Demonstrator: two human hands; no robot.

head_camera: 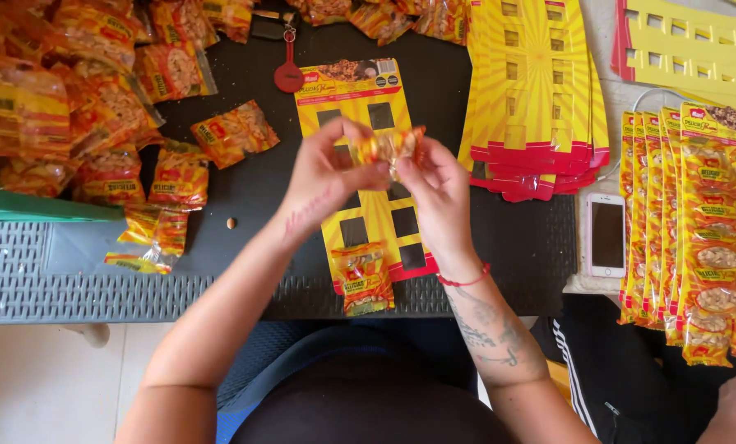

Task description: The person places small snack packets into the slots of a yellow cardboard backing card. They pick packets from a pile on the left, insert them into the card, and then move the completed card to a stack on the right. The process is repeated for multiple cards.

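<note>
Both hands pinch 1 small snack packet point(388, 148) above the yellow display card point(368, 177) on the worktop point(516, 238): left hand point(327, 177) at its left end, right hand point(438, 193) at its right. Probably mid-attachment; next calls for aligning it with a free slot.

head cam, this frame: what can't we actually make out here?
- Small snack packet, head view: mostly covered by the left hand and right hand, and blurred.
- Yellow display card, head view: its middle slots are hidden behind both hands.
- Packet pile, head view: cut off by the top and left edges.
- Filled cards, head view: cut off by the right edge.
- Phone, head view: screen dark.
</note>
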